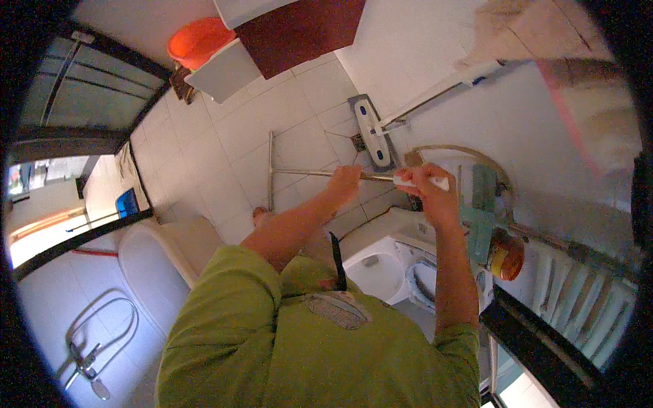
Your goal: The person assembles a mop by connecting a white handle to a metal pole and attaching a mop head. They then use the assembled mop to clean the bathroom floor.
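A floor squeegee with a long metal pole stretches sideways in front of me. Its straight metal-coloured head is at the left end, by the tiled floor, and a white grip forms the right end. Partway along the pole, my left hand is closed round it. My right hand wraps the white grip. Just beyond the pole, a flat mop with a white and grey head stands close to the wall, its handle slanting up to the right. A bare foot shows below the squeegee head.
A floor drain lies beside the mop head. White fixtures sit close to my right side, near a radiator and an orange-brown jar. An orange basin and dark red panel are ahead; a bathtub is left.
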The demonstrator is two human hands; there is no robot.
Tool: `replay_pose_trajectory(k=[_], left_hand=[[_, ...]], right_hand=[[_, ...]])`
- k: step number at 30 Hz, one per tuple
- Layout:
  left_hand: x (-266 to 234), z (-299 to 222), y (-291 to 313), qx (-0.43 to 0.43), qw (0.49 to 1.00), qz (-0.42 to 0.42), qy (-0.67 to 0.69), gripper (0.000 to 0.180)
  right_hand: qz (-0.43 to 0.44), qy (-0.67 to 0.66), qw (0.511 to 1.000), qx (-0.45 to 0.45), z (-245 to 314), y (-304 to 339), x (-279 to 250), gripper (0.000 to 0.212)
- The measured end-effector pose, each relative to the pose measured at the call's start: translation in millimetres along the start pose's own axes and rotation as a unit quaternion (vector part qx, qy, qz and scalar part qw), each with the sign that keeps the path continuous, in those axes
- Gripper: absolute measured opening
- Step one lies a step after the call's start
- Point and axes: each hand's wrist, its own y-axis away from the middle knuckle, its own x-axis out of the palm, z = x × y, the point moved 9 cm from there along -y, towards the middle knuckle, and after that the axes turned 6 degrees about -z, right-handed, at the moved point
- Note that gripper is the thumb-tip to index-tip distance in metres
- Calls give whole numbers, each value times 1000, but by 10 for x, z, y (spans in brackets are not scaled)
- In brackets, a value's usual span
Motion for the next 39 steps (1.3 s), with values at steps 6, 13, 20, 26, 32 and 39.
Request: replay_pose_trajectory(k=[6, 13, 20, 26, 32, 39], left_hand=[[207, -337, -426, 42, 998, 37, -14, 23], [400, -1293, -1037, 48, 990, 35, 125, 21], [520, -1577, -1191, 94, 985, 99, 105, 22], [531, -1522, -942, 148, 976, 145, 64, 21], [282, -1201, -785, 142, 990, -13, -24, 23], [847, -711, -612, 203, 964, 158, -65, 12]], right_hand=[[-30, 34, 999, 23, 306, -351, -206, 13], [-150, 111, 982, 7, 793, -495, -1196, 16], [-253, 61, 965, 33, 832, -376, -1461, 20], [-269, 4, 962, -45, 767, 35, -1258, 20], [-331, -86, 937, -62, 390, 295, -1074, 20], [-470, -164, 867, -4, -600, 851, -743, 23]])
